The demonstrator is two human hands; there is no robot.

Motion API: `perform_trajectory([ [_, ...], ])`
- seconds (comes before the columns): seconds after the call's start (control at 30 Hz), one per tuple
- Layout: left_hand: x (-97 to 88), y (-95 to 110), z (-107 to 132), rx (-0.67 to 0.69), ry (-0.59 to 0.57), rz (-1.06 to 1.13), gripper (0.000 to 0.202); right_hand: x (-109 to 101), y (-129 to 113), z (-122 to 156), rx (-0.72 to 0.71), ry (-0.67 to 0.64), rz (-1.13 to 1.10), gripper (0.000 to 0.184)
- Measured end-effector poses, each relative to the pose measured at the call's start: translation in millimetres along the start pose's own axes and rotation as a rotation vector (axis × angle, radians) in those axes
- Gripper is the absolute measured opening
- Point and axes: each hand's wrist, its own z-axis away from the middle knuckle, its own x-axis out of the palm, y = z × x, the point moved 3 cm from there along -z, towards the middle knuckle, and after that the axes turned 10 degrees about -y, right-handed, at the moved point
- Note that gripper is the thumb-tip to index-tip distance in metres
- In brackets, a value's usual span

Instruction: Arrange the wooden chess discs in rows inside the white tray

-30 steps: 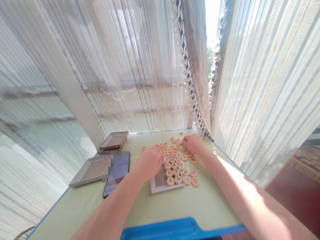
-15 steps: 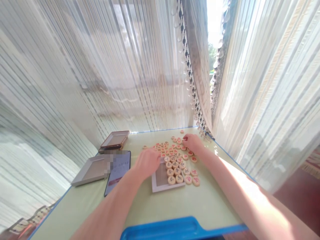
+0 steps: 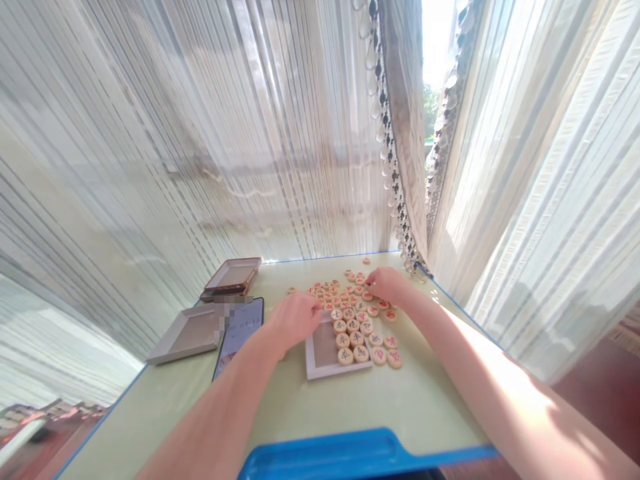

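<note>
Round wooden Chinese chess pieces with black or red characters lie face up on the table. Two columns of black-marked pieces (image 3: 356, 339) fill the right side of a shallow grey box (image 3: 311, 370); its left part shows bare bottom. My left hand (image 3: 297, 319) is at the box's far left corner, its fingers curled in and their tips hidden from me. Farther right, my right hand (image 3: 389, 285) pinches at the edge of the loose pieces (image 3: 330, 292), a dark-marked piece (image 3: 369, 286) showing at its fingertips. Red-marked pieces (image 3: 379, 355) sit along the box's right side.
Left of my left arm lie a phone (image 3: 245, 333), a grey box lid (image 3: 183, 337) and a brown-edged box (image 3: 233, 275). A blue plastic tray edge (image 3: 320, 457) crosses the near side of the table (image 3: 400, 413). String curtains (image 3: 280, 167) hang behind.
My right hand has lowered slightly to the pieces at its fingertips. The left hand stays by the box corner. The whole view has shifted a little.
</note>
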Motion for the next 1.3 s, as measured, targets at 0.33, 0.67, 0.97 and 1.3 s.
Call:
perform_trajectory([
  [0.33, 1.7, -1, -3, 0.038, -0.015, 0.099, 0.021, -2, -2, 6, -0.026, 0.016, -0.102, 0.023],
  [0.67, 3.4, -6, -5, 0.066, -0.009, 0.212, 0.021, -2, 4, 3, -0.062, -0.048, -0.098, 0.024],
  [0.97, 3.6, -13, -7, 0.055, 0.096, 0.125, 0.031, -2, -5, 8, -0.16, 0.048, -0.086, 0.03],
  [1.3, 10.1, -28, -13, 0.05, 0.045, 0.132, 0.045, 6, -44, 22, -0.359, 0.093, 0.046, 0.022],
])
